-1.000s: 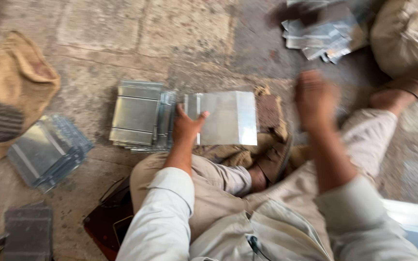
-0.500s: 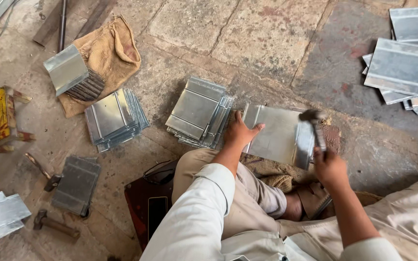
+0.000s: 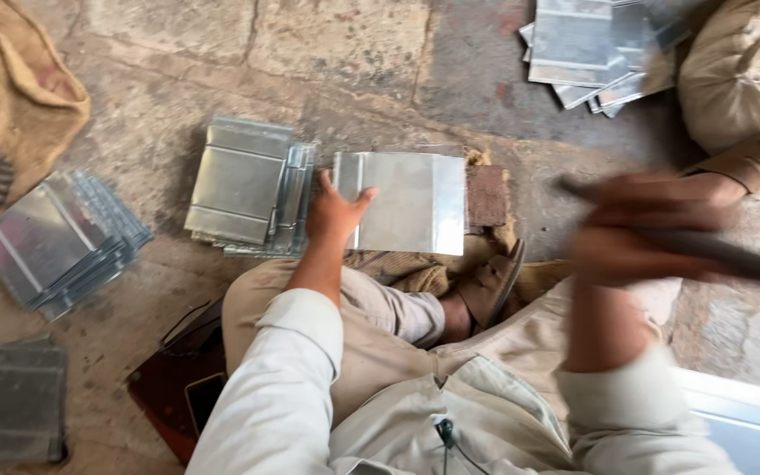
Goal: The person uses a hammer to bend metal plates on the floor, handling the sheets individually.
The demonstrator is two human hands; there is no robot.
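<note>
My left hand (image 3: 334,214) presses on the left edge of a shiny metal sheet (image 3: 406,200) that lies on a block (image 3: 487,195) in front of my crossed legs. My right hand (image 3: 639,230), blurred by motion, is raised to the right of the sheet and grips a dark handle of a tool (image 3: 732,255); the tool's head is out of view. A stack of folded metal sheets (image 3: 244,183) sits just left of my left hand.
More stacks of sheets lie at the left (image 3: 54,239), bottom left (image 3: 15,400) and top right (image 3: 591,48). A burlap sack (image 3: 10,97) sits top left. Another person's leg and foot (image 3: 741,97) are at the right. A dark red board (image 3: 169,387) lies under my knee.
My right hand has lifted off the sheet with the tool and swung up to the right. The left hand stays on the sheet. The camera has shifted.
</note>
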